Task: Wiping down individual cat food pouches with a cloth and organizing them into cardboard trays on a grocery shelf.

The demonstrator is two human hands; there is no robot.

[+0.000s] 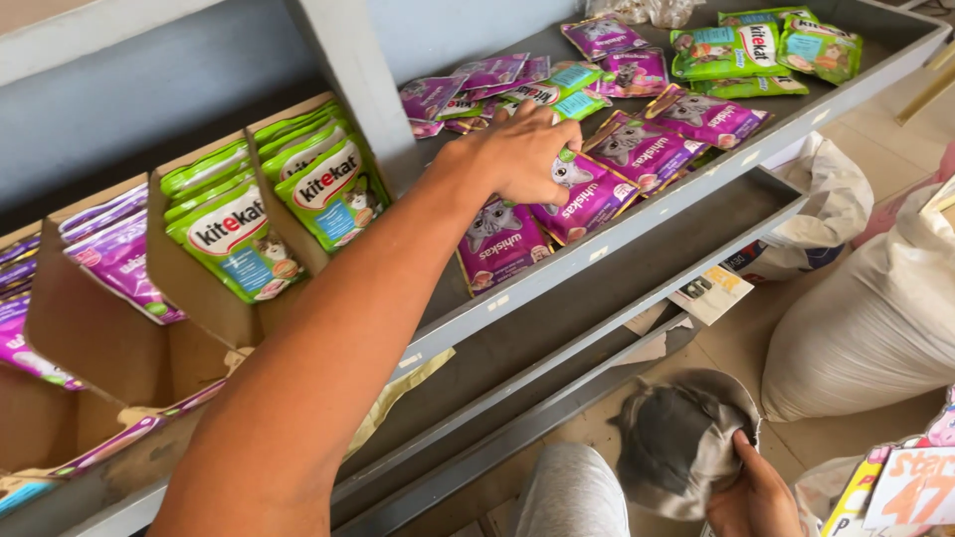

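Note:
My left hand (517, 151) reaches across onto a grey metal shelf (617, 241) and closes its fingers on a purple cat-food pouch (589, 199). More purple pouches (497, 244) lie flat around it, mixed with green pouches (562, 88) further back. At the shelf's far right end lies another group of green pouches (761, 45). Low in the view, my right hand (756, 494) grips a crumpled grey cloth (676, 438) beside my knee (572, 492).
Left of a shelf upright, brown cardboard display boxes (199, 303) hold upright green pouches (239, 234) and purple pouches (119, 261). A lower shelf (557, 333) runs beneath. Big white sacks (875, 318) stand on the tiled floor at right, with a coloured card (915, 487) near the corner.

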